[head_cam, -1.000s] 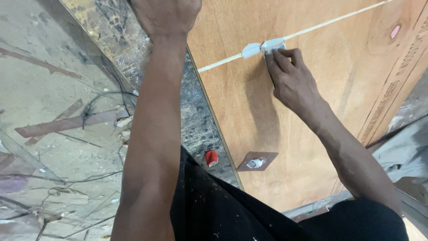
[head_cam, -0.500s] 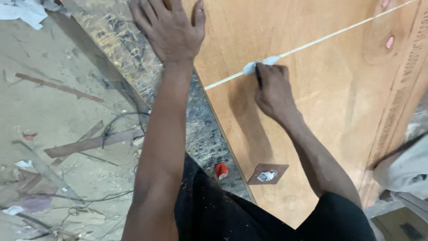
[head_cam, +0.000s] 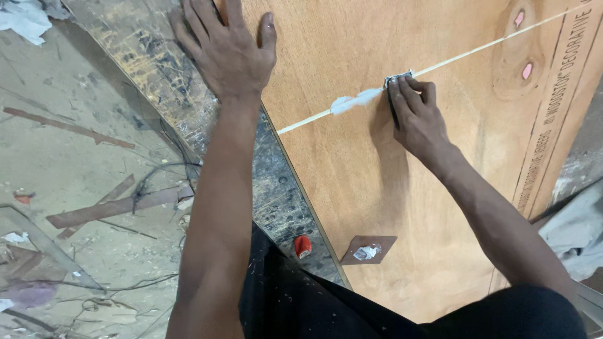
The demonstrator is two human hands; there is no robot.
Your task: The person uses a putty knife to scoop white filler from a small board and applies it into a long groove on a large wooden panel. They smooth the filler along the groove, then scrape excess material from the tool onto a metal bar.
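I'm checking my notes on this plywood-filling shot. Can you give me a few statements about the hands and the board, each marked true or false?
1. The right hand presses a small flat scraper onto the pale filler line. True.
2. The left hand holds a hammer. False: it lies flat and open at the edge of the plywood sheet.
3. A blob of white putty sits on the line left of the scraper. True.
4. The small brown card with putty on it lies on the floor. False: it lies on the plywood.
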